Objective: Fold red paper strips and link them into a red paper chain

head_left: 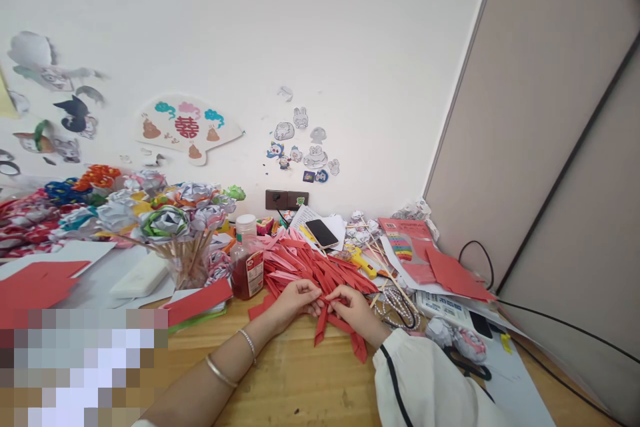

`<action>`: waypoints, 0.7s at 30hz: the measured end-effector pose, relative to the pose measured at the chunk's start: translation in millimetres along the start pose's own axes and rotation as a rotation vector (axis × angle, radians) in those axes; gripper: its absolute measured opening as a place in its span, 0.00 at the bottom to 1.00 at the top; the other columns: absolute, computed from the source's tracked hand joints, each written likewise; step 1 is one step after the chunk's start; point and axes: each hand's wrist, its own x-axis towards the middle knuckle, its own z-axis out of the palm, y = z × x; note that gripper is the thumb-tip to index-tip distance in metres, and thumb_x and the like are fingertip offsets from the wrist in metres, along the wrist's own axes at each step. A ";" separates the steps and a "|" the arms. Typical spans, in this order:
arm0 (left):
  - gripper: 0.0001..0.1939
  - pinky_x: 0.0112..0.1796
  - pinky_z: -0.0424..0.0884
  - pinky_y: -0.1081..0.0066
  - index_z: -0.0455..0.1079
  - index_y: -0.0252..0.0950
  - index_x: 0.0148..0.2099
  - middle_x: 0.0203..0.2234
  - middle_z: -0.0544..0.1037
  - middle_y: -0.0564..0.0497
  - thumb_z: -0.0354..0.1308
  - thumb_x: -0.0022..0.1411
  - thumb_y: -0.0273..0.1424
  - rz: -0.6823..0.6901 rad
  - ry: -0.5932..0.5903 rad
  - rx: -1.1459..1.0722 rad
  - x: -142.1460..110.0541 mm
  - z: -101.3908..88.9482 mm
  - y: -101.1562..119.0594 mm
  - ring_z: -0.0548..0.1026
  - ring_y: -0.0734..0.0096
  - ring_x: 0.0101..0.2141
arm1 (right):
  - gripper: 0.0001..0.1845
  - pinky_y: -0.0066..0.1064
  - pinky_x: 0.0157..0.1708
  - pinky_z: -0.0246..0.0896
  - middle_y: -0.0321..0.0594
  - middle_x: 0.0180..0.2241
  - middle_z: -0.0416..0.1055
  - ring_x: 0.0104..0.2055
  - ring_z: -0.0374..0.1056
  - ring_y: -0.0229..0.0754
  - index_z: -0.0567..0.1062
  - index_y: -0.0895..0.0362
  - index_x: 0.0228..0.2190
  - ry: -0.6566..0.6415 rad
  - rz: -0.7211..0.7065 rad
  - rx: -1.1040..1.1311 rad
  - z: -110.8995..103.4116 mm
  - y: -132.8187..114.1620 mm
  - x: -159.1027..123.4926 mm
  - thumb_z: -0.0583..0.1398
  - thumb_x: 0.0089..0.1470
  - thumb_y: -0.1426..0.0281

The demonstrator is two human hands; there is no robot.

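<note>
1. The strip (327, 301) is between my fingertips, at the near edge of the red pile (310, 260), low over the counter (300, 373). If I pull my hands against each other, I judge the thin paper could tear or crease off line.
2. My fingers cover much of the fold, so a loose pinch might let it spring open without my seeing.
3. The strip lies so close to its neighbours that lifting it could drag others along.
4. The jar (247, 270) stands just beside the pile, near my left arm; a careless elbow might tip it.
5. The glue gun (364, 262) lies by the pile's right side. I can't tell if it's hot; if it is, reaching there could burn me.
6. My left hand (299, 299) and right hand (354, 308) are both closed in a pinch on the strip, fingers bent, wrists low, forearms angled inward.
</note>
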 end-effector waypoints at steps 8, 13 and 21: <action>0.13 0.22 0.65 0.76 0.65 0.32 0.31 0.18 0.73 0.55 0.61 0.43 0.34 0.115 0.003 0.228 5.2 1.0 -5.1 0.70 0.76 0.18 | 0.08 0.25 0.24 0.57 0.34 0.21 0.65 0.23 0.63 0.34 0.67 0.59 0.30 -0.004 0.029 0.039 4.9 -1.6 0.8 0.55 0.47 0.67; 0.14 0.22 0.67 0.75 0.64 0.32 0.31 0.17 0.73 0.54 0.60 0.44 0.36 0.115 0.021 0.182 6.0 0.6 -2.9 0.71 0.75 0.18 | 0.10 0.23 0.21 0.54 0.32 0.18 0.64 0.19 0.60 0.32 0.67 0.59 0.28 -0.057 0.056 0.078 -1.6 -3.1 3.0 0.54 0.48 0.64; 0.17 0.30 0.69 0.71 0.63 0.31 0.37 0.22 0.76 0.49 0.57 0.48 0.38 0.054 -0.014 0.052 2.8 3.9 -0.6 0.74 0.70 0.25 | 0.16 0.22 0.16 0.50 0.30 0.12 0.61 0.14 0.56 0.31 0.65 0.59 0.19 -0.032 0.144 0.052 -21.6 6.3 5.9 0.56 0.45 0.59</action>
